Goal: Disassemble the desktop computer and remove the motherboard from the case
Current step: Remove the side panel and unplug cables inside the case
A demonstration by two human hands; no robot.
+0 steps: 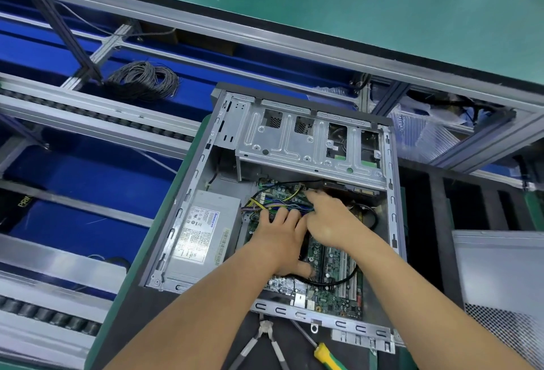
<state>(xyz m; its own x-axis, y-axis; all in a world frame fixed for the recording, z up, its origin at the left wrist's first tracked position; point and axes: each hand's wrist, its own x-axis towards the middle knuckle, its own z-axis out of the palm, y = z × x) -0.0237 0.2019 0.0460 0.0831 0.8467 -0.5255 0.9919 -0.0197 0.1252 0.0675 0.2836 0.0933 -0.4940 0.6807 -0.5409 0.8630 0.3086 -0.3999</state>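
I see the case [188, 193] lying open on its side, centre frame, long axis running from lower edge up toward the top w/ a slight rightward lean, drive cage [297, 140] at the far end. PSU [203, 231] sits left inside. Motherboard [332, 290] lies flat on the case floor, right of the PSU, directly under both hands. Left hand [282, 243] rests palm-down on the board, fingers spread and straight. Right hand [329, 216] reaches into the coloured wires [265, 203]; can't tell whether it's pinching anything. Pliers [265, 337] and screwdriver [323, 355] lie below the case.
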